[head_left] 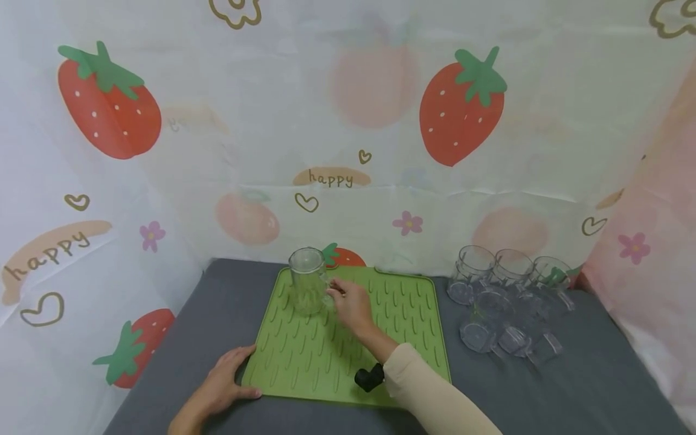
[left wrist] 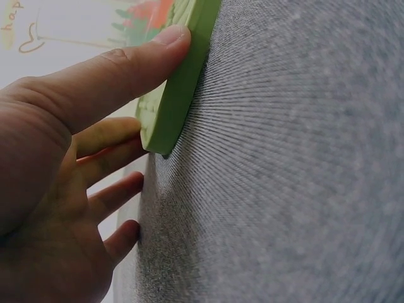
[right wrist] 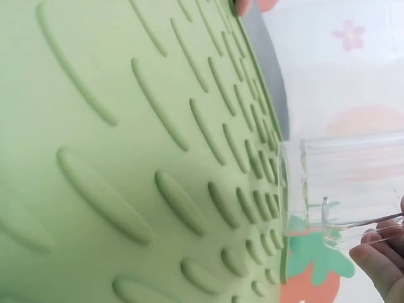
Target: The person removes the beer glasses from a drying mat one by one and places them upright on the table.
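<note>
A clear glass mug (head_left: pixel 307 284) stands vertically over the back left part of a green ribbed mat (head_left: pixel 391 338). My right hand (head_left: pixel 354 307) pinches its handle from the right side. In the right wrist view, the mug (right wrist: pixel 353 183) has one end close against the mat's surface; whether it touches cannot be made out. My left hand (head_left: pixel 220 382) lies at the mat's front left corner. In the left wrist view, the left thumb (left wrist: pixel 120 72) presses on the mat's edge (left wrist: pixel 180 82), while the other fingers extend beside the corner, fairly straight.
Several clear glass mugs (head_left: pixel 513 269) stand close together on the dark grey tabletop (head_left: pixel 592 374), right of the mat. Behind and at both sides hangs a white cloth (head_left: pixel 261 121) printed with strawberries. A black heart-shaped piece (head_left: pixel 369 377) sits by the right cuff.
</note>
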A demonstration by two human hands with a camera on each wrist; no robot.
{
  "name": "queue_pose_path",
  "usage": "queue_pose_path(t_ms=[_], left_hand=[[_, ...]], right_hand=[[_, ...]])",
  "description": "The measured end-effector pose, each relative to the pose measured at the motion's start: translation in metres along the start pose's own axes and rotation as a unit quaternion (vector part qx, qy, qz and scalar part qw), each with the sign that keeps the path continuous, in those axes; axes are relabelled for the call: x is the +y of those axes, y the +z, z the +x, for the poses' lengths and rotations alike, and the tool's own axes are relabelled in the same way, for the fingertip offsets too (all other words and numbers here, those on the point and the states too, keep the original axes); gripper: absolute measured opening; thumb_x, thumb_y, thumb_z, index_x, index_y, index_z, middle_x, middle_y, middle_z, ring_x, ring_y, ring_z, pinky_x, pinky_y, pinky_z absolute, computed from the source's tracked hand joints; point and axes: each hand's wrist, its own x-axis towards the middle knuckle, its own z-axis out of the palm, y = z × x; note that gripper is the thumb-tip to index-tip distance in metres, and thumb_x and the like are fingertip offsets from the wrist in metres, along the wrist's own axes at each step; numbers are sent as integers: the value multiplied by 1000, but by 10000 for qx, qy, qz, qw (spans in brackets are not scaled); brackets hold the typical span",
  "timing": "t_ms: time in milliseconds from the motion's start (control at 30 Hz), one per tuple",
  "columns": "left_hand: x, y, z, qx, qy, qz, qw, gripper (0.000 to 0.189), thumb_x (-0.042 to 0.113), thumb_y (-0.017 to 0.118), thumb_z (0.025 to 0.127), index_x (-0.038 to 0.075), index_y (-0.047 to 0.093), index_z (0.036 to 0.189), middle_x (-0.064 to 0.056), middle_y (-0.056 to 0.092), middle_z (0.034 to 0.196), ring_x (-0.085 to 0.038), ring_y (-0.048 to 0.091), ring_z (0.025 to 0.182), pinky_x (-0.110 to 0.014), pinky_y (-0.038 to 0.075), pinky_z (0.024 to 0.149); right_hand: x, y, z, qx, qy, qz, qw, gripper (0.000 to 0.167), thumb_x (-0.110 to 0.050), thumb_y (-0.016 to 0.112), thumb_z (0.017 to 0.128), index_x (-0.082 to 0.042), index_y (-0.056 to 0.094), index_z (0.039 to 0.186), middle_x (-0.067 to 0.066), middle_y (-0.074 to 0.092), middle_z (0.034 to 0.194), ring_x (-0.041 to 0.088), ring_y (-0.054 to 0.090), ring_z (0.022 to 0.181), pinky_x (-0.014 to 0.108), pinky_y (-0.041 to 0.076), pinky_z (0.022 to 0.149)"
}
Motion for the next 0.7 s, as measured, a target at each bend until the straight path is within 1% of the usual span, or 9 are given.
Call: queue_pose_path(t_ms=[100,233,467,700], left_hand=[[0,-1,0,-20,-23,-27,10000,95,34,88,67,-1,44,144,-27,43,145,-50,33,136,-70,29,104],[0,-3,0,-50,-64,-33,10000,95,34,88,68,0,43,144,-27,42,146,-50,32,137,-71,28,103],[-3,-2,-1,-106,-123,-90,9998,97,36,88,67,0,42,145,-27,41,147,-50,31,137,-72,27,104],[-2,-2,-2,-109,-33,-111,9999,97,37,87,68,0,42,145,-27,41,146,-50,32,137,-71,28,103]], right_hand=[[-1,-6,-1,-49,44,82,9999,21,-9,66,91,2,73,108,16,75,99,25,73,89,31,60,72],[-4,-12,-2,-113,-45,158,9998,24,-9,66,91,4,71,110,18,74,101,26,72,90,31,60,75],[-11,-22,-6,-197,-83,365,9991,24,-9,68,90,4,72,110,18,74,100,27,72,90,33,60,76],[-12,-38,-14,-162,-78,515,9985,21,-9,68,89,2,73,107,17,74,98,28,72,90,34,60,74]])
